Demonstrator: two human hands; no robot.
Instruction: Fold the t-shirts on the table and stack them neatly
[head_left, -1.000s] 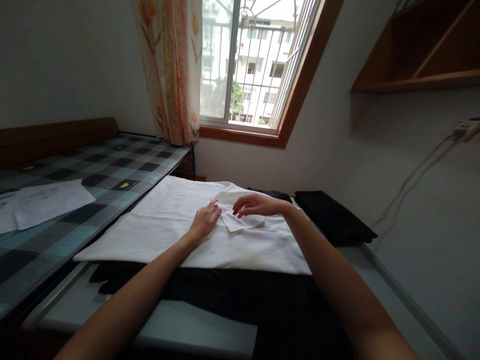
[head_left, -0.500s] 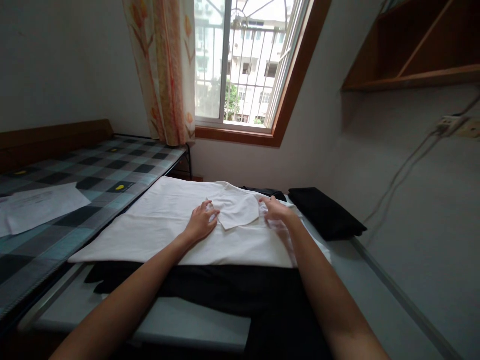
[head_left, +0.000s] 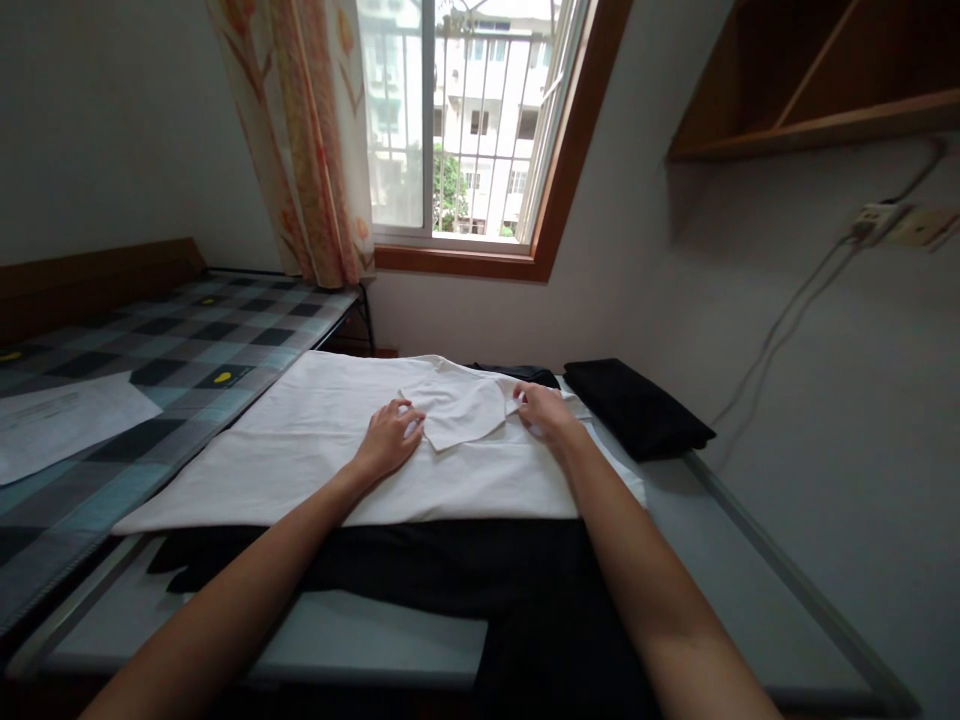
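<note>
A white shirt (head_left: 300, 430) lies spread flat, one small piece of it, seemingly a sleeve (head_left: 461, 410), folded over on top. My left hand (head_left: 390, 437) rests on the cloth at the left edge of this piece, thumb and fingers apart. On the other side, my right hand (head_left: 546, 410) has its fingers closed on the white cloth near the shirt's right part. The right fingertips are partly hidden behind the hand. Beneath the shirt, black cloth (head_left: 420, 560) shows along the near side.
The shirt lies on a pale table (head_left: 405, 645). A folded black cloth (head_left: 637, 405) sits at the back right, beside the wall. To the left is a checked mattress (head_left: 247, 330) with a paper sheet (head_left: 75, 420). A wooden shelf (head_left: 817, 125) hangs at upper right.
The whole view has shifted slightly, so things appear further left and a little higher. My right fingers have drawn together more on the cloth. The left hand stays at the folded piece's edge.
</note>
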